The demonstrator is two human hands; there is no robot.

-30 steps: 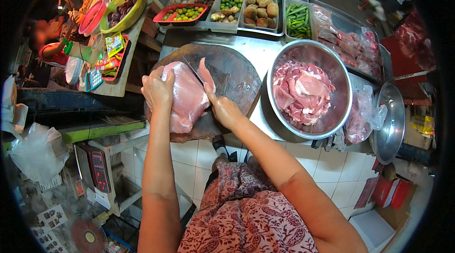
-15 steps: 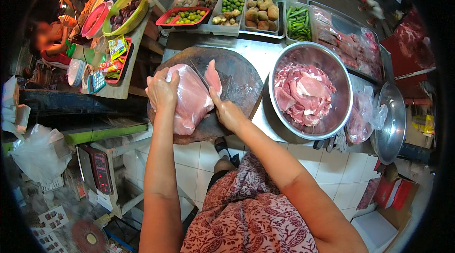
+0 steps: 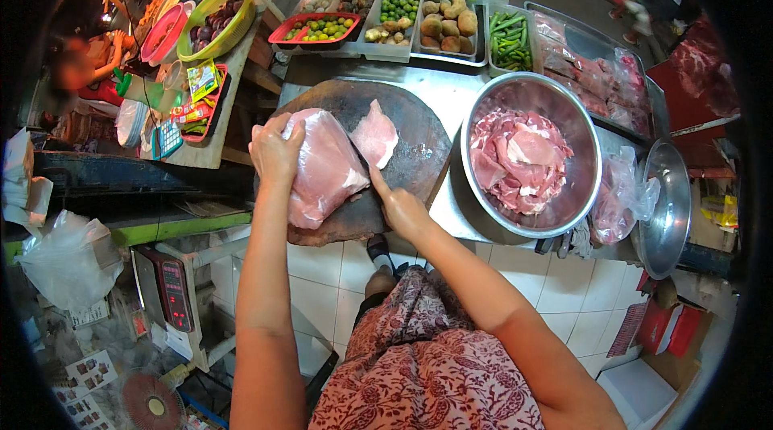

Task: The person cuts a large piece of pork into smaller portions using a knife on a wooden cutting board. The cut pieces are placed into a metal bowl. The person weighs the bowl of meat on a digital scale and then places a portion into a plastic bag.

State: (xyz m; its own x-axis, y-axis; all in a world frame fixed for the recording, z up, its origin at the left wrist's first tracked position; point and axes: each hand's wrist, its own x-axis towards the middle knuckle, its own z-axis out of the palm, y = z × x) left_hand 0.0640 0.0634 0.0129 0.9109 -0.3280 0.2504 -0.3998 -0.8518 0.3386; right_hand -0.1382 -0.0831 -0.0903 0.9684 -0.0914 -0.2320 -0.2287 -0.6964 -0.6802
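Meat chunk (image 3: 324, 176), on the left half of the chopping block (image 3: 420, 136), lies between left hand (image 3: 276, 148), clasping it, and right hand (image 3: 403, 211), apparently gripping 1 half-hidden knife (image 3: 361, 155).

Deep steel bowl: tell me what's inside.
Sliced raw meat lies heaped inside the bowl. The top slices show; whatever is beneath them is covered.

the camera sits on the person's head, left one of a pair, facing steeply down over the patterned clothing (image 3: 427, 386) and bare forearms (image 3: 270, 301) to the round chopping block (image 3: 419, 136) close below; its wide fisheye reaches past the produce trays (image 3: 386, 51), bending toward a dark rim.
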